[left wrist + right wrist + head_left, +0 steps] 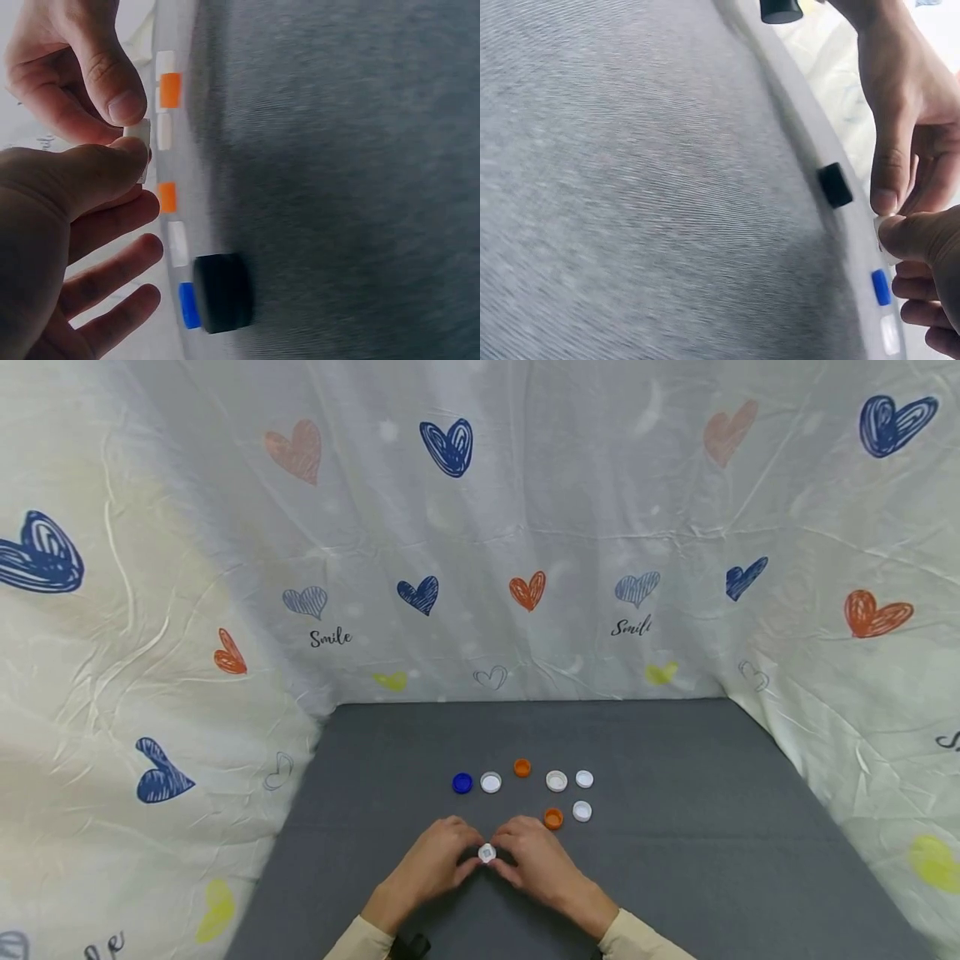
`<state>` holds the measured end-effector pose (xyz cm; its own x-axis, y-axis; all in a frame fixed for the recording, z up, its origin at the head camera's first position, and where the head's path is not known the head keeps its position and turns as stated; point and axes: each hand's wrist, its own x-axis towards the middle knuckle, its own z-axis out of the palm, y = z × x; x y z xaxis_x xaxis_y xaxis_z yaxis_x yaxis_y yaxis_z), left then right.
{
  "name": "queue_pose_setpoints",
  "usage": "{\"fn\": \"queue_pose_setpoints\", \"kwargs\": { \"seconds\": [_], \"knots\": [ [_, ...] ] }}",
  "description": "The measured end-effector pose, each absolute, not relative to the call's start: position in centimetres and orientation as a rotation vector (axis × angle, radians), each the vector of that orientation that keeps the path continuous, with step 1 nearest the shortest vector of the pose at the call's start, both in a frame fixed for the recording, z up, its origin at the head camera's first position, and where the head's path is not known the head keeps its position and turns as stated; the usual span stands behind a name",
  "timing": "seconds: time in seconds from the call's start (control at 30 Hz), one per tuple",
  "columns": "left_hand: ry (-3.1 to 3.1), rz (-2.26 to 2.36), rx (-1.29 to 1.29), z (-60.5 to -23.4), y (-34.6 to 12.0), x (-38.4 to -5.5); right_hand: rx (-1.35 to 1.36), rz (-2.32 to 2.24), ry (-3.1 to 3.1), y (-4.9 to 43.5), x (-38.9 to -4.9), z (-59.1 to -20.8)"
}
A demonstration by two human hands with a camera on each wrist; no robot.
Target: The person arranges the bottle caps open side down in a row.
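Observation:
Both hands meet at a small white bottle cap [487, 853], raised over the grey table in the wrist views. My left hand [442, 856] pinches it from the left between thumb and fingertips; my right hand [538, 858] grips it from the right. Seen from above, the cap shows a greyish square mark. In the left wrist view, the thumbs cover part of the white cap [137, 129], and the left hand's other fingers spread loosely. A black cap [223, 292] stands on the table under the hands, hidden in the head view.
Beyond the hands lie a blue cap [462, 783], a white cap [491, 782], two orange caps [522, 767] and several more white caps [557, 781]. The nearer orange cap [553, 818] is close to the right hand. A heart-print curtain [487, 527] surrounds the table [675, 877].

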<state>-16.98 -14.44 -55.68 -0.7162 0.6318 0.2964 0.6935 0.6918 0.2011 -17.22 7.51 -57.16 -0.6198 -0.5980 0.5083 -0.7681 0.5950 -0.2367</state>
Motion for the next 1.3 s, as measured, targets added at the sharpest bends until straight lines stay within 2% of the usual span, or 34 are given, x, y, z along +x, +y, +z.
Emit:
{"fn": "queue_pose_setpoints", "kwargs": {
  "seconds": [0.4, 0.77, 1.3],
  "knots": [
    [-2.658, -0.321, -1.111, -57.6, -14.5, -16.6, 1.069, 0.586, -2.476, 7.0, -16.8, -59.4],
    [-2.611, -0.224, -1.110, -58.3, -14.3, -16.4, 1.059, 0.564, -2.512, 6.9, -16.5, -59.4],
    [-2.663, -0.272, -0.994, -55.1, -13.4, -18.3, 1.012, 0.561, -2.502, 9.8, -18.3, -56.5]
  ]
}}
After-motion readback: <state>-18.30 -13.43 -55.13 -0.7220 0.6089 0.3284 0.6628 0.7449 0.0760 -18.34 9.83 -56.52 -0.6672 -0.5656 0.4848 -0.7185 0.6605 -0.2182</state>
